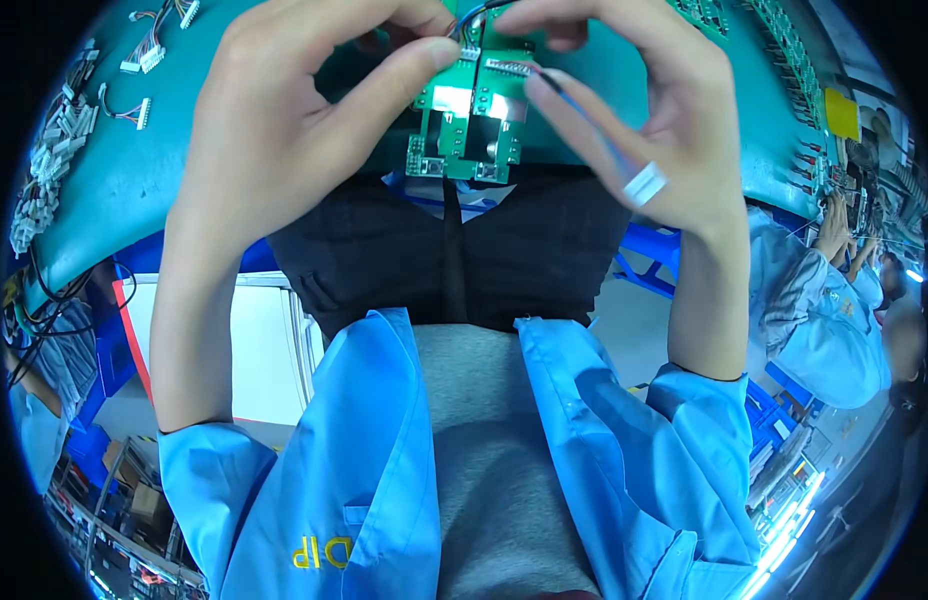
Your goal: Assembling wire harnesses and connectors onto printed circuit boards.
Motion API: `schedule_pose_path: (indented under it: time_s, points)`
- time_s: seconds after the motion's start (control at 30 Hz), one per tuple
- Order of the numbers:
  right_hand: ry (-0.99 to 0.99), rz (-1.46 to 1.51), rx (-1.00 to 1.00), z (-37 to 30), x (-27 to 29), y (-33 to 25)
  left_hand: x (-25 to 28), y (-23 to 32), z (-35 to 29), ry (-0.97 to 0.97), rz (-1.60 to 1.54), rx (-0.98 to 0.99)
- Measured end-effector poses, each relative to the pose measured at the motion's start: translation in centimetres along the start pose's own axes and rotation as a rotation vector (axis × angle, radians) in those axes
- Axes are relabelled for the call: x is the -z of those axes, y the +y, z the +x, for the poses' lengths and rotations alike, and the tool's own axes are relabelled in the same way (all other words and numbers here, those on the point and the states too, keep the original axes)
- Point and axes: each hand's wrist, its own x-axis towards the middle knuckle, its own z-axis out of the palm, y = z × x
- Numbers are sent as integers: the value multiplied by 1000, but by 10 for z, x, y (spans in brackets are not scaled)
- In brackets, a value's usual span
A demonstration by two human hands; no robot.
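Observation:
A green circuit board (pixel 466 140) lies at the near edge of the green work surface, between my hands. My left hand (pixel 304 110) has its thumb and forefinger pinched on a thin wire harness (pixel 469 22), beside a small white connector (pixel 470 54) on the board. My right hand (pixel 664 110) is open, its forefinger by the harness and its thumb by a longer white connector (pixel 509 67) on the board. Dark wires run across that thumb to a loose white plug (pixel 644 184). Part of the board's far end is hidden by my fingers.
Loose wire harnesses (pixel 144 55) and a heap of white connectors (pixel 59 150) lie on the left of the work surface (pixel 184 190). Rows of green boards (pixel 784 60) line the right, near a yellow block (pixel 841 113). A person in blue (pixel 834 330) sits at right.

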Motion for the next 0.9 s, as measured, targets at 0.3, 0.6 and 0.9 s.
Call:
schedule_pose_path:
  time_s: [0.3, 0.6, 0.9]
  points:
    - [68, -157, -3, 5, -14, -12, 1, 3, -10, 67, -171, 198]
    - [56, -745, 356, 0, -9, -3, -6, 18, -6, 166, -343, 399]
    - [26, -814, 365, 3, -15, -14, -5, 9, -13, 142, -101, 247]
